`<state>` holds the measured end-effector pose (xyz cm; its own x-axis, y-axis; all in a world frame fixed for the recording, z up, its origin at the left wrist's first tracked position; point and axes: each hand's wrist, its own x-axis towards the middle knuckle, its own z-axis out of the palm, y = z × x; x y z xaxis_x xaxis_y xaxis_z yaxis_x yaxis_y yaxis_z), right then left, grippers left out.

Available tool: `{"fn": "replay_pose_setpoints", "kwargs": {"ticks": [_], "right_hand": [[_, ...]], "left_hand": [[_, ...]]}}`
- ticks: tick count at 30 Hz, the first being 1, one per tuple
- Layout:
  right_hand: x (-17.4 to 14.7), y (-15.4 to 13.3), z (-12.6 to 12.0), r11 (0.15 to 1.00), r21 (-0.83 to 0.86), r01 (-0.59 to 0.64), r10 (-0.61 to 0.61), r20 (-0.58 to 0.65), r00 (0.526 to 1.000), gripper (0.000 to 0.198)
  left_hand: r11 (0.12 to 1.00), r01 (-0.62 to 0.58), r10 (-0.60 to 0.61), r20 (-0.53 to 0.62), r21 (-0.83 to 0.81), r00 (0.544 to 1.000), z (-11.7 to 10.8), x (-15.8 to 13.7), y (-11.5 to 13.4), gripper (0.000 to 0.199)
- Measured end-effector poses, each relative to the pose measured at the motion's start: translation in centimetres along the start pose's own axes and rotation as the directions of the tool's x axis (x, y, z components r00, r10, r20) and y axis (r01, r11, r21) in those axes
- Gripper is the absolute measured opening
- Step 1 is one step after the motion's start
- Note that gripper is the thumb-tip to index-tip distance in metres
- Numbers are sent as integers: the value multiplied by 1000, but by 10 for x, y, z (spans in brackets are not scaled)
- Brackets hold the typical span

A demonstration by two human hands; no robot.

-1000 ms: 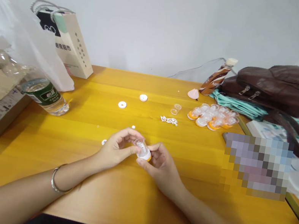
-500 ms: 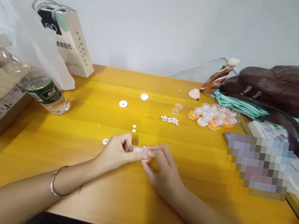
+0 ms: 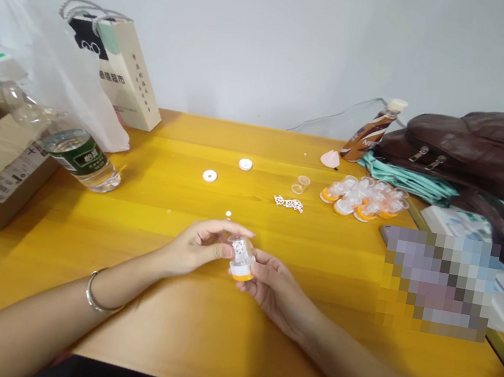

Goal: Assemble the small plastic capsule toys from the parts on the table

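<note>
Between my hands is a small clear plastic capsule point(image 3: 242, 259), its base white and orange and white gear-like pieces showing inside. The thumb and fingers of my left hand point(image 3: 196, 245) are closed round its clear upper part. My right hand point(image 3: 280, 288) grips the base from the right side. The capsule leans slightly, held above the table. Beyond my hands are small white discs point(image 3: 228, 214), a white ring point(image 3: 210, 176) and a round white part point(image 3: 245, 164). White openwork pieces point(image 3: 288, 203) lie farther right, near clear cups point(image 3: 300, 185).
Several similar capsules point(image 3: 362, 198) are grouped at the right, near a tilted brown bottle point(image 3: 372, 132) and a brown leather bag point(image 3: 483, 151). A water bottle point(image 3: 85, 156), cardboard box point(image 3: 5, 177) and paper bag point(image 3: 130, 76) occupy the left. A pink cone-shaped item point(image 3: 330, 158) sits at the back.
The capsule has turned from lying sideways to nearly upright, base downward. My left fingers have shifted over its top, and my right hand has moved lower round the base.
</note>
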<state>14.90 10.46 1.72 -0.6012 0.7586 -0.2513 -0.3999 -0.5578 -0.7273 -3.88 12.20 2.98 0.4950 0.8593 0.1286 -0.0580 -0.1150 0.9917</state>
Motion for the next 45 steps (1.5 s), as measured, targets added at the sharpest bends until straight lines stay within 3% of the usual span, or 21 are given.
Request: {"fn": "replay_pose_setpoints", "kwargs": {"ticks": [7, 13, 17, 22, 26, 29, 36, 41, 45], "right_hand": [[1, -2, 0, 995, 21, 96, -94, -75, 993, 23], [0, -5, -1, 1000, 3, 24, -24, 45, 999, 22], [-1, -4, 1, 997, -34, 63, -61, 59, 996, 22], [0, -1, 3, 979, -134, 154, -161, -42, 986, 21], [3, 0, 3, 922, -307, 235, -287, -135, 948, 20], [4, 0, 4, 903, -348, 254, -330, -180, 927, 24], [3, 0, 5, 918, -334, 213, -285, -185, 940, 25], [4, 1, 1, 938, -286, 194, -247, -161, 956, 20], [2, 1, 2, 978, -143, 151, -170, -127, 977, 18]], "left_hand": [[980, 32, -32, 1, -195, 999, 6, 0, -7, 41], [975, 1, -7, -26, -220, 1000, 6, -1, -7, 39], [977, -28, 7, -97, -213, 995, 8, -2, -7, 27], [963, -40, 13, -101, -267, 995, 10, -1, -9, 26], [961, -13, -13, -93, -275, 996, 13, -1, -12, 28], [971, -24, -6, -123, -236, 992, 16, 0, -14, 31], [970, 14, -64, -200, -244, 978, 17, 3, -15, 26], [957, 26, -77, -168, -288, 983, 15, 2, -15, 24], [941, 44, -91, -126, -334, 988, 14, 2, -14, 25]]}}
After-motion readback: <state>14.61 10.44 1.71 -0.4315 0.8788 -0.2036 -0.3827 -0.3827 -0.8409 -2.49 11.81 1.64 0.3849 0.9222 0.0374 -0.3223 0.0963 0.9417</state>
